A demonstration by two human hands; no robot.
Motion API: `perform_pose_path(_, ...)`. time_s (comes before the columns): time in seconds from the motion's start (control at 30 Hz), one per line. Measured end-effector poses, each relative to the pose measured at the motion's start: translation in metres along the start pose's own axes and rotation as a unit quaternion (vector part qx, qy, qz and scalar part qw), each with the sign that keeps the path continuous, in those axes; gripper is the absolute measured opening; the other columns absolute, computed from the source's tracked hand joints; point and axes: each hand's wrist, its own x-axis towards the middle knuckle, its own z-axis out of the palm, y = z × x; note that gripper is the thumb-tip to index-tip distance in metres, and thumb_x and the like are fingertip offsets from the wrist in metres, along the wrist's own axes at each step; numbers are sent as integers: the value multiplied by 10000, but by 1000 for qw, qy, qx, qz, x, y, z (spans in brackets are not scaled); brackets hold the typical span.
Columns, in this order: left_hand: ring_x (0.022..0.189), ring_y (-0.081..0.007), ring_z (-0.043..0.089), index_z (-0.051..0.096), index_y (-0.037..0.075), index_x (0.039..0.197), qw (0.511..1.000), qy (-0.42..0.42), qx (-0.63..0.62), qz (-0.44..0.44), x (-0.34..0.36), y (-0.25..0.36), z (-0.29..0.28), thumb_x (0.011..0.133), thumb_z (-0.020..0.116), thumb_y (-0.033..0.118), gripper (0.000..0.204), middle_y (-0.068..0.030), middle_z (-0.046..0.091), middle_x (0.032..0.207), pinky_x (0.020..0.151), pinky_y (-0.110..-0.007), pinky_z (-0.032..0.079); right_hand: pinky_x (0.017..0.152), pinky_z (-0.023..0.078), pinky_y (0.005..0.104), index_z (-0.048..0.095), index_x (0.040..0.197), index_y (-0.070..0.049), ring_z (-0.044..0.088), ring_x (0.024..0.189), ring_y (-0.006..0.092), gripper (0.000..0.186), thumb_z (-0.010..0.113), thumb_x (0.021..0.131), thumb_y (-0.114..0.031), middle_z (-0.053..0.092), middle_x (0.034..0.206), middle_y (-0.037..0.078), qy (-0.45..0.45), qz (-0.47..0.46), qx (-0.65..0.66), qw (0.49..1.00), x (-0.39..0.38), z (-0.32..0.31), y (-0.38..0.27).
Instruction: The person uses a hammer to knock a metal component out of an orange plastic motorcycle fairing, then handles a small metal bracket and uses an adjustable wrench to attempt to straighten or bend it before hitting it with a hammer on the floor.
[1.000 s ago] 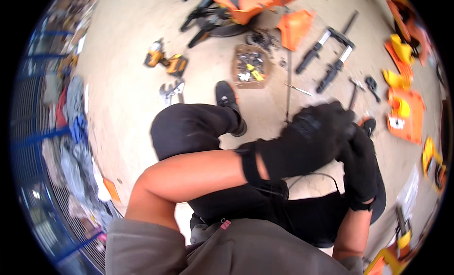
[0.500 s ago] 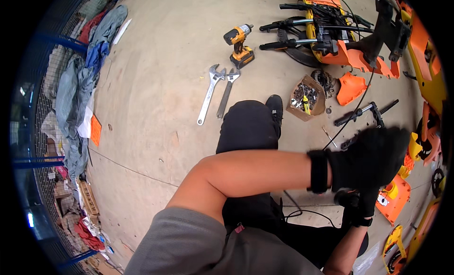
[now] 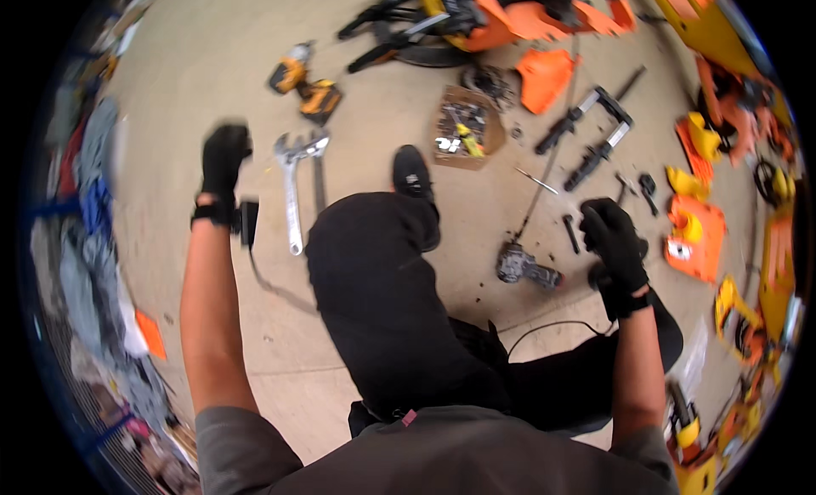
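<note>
My left hand [image 3: 225,159], in a black glove, hangs above the floor just left of a large adjustable wrench [image 3: 292,197]. Its fingers look curled but are smeared by motion. A small black box [image 3: 247,223] with a cable sits at that wrist. A second, darker-handled adjustable wrench [image 3: 320,180] lies alongside the first. My right hand [image 3: 614,244], also gloved in black, is held near my bent knee with its fingers curled in and nothing seen in them. A grey, pistol-shaped tool or motor part [image 3: 525,266] lies on the floor left of it.
A yellow-black cordless impact wrench [image 3: 308,85] stands beyond the wrenches. An open cardboard box [image 3: 463,129] holds small hardware and a yellow-handled tool. A suspension fork [image 3: 595,133], a screwdriver [image 3: 537,180] and orange panels [image 3: 697,236] lie to the right. Crumpled sheeting [image 3: 76,291] lines the left.
My left arm has swung from across my body, by the right hand, far out to the left. The hands are now apart. The view has shifted, revealing the grey tool on the floor.
</note>
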Motion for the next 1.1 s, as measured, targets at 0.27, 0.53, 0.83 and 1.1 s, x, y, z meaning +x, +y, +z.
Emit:
perform_pose_path(0.27, 896, -451, 660, 662, -27, 872, 903, -274, -50, -326, -121, 89, 223, 866, 683, 363, 391, -277, 681, 897, 780, -526, 530, 592, 484, 306, 630, 937, -24, 598, 622, 122, 157, 637, 938, -181, 619, 705, 50, -19, 66, -104, 992, -9, 6, 52)
perform_pose_path(0.53, 896, -446, 673, 587, -26, 987, 870, -257, -57, -417, -103, 111, 253, 757, 797, 352, 490, -273, 682, 917, 773, -506, 541, 657, 503, 365, 635, 940, -24, 649, 691, 243, 145, 637, 922, -168, 661, 778, 128, -18, 95, -211, 973, 0, 15, 54)
perform_pose_path(0.83, 718, -332, 680, 658, -38, 941, 845, -293, -180, -409, -109, 86, 267, 751, 793, 390, 488, -188, 694, 808, 625, -428, 537, 670, 504, 376, 626, 969, -18, 651, 707, 281, 160, 637, 933, -174, 658, 785, 144, -38, 65, -202, 977, 9, 21, 60)
perform_pose_path(1.1, 723, -146, 597, 611, 28, 979, 547, -206, -616, -528, -84, 137, 231, 909, 667, 303, 288, -46, 597, 807, 608, -258, 494, 670, 497, 382, 619, 966, -10, 647, 714, 287, 167, 631, 939, -174, 654, 791, 154, -41, 39, -201, 978, 6, 21, 55)
